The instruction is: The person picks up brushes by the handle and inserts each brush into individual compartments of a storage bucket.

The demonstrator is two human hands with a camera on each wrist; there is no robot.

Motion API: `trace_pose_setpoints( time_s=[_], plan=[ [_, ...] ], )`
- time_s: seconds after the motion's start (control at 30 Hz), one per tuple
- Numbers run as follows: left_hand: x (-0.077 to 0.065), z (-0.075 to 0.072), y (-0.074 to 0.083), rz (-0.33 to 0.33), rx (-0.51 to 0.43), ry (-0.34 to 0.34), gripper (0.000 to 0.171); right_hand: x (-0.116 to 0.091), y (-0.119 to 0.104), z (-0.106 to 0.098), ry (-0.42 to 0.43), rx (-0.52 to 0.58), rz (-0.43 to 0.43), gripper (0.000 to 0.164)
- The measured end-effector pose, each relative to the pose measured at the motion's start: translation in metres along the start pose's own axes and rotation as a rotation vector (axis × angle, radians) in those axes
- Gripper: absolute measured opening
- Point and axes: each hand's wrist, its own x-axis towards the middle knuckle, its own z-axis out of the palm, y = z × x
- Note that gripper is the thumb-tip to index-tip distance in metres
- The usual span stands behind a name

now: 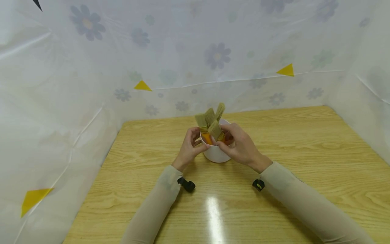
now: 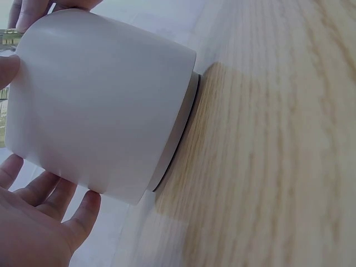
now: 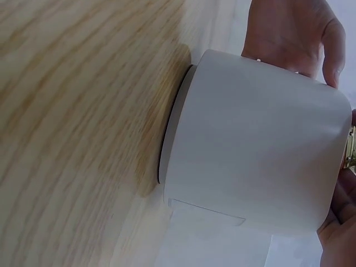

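A white round container (image 1: pixel 217 155) stands upright on the wooden table, with several paintbrushes in it, bristles up. Their pale bristles (image 1: pixel 200 119) rise above the rim, and an orange handle (image 1: pixel 207 138) shows inside. My left hand (image 1: pixel 189 145) holds the container at its left side, thumb at the front rim; in the left wrist view its fingertips touch the white wall (image 2: pixel 100 105). At the right of the rim, my right hand (image 1: pixel 243 146) pinches the front paintbrush (image 1: pixel 215 130) near its metal band. The lower handles are hidden inside the container.
The wood-grain table (image 1: pixel 146 176) extends around the container on all sides. White flower-patterned sheeting (image 1: pixel 189 51) hangs behind it and along both sides, with yellow triangles (image 1: pixel 285 70) on it. Each wrist wears a small black camera (image 1: pixel 186 185).
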Motion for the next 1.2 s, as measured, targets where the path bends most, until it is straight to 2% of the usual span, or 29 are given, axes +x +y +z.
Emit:
trace_pose_setpoints(
  time_s=[0.93,1.2],
  plan=[
    [0.0003,-0.0001,-0.001,-0.001,-0.004,-0.003,0.063,-0.0047,-0.0012,-0.001,-0.015,0.005,-0.016,0.043],
    [0.0016,0.0006,-0.0011,0.02,-0.01,0.005,0.062,-0.0046,-0.0019,-0.0033,-0.008,0.018,-0.017,0.042]
  ],
)
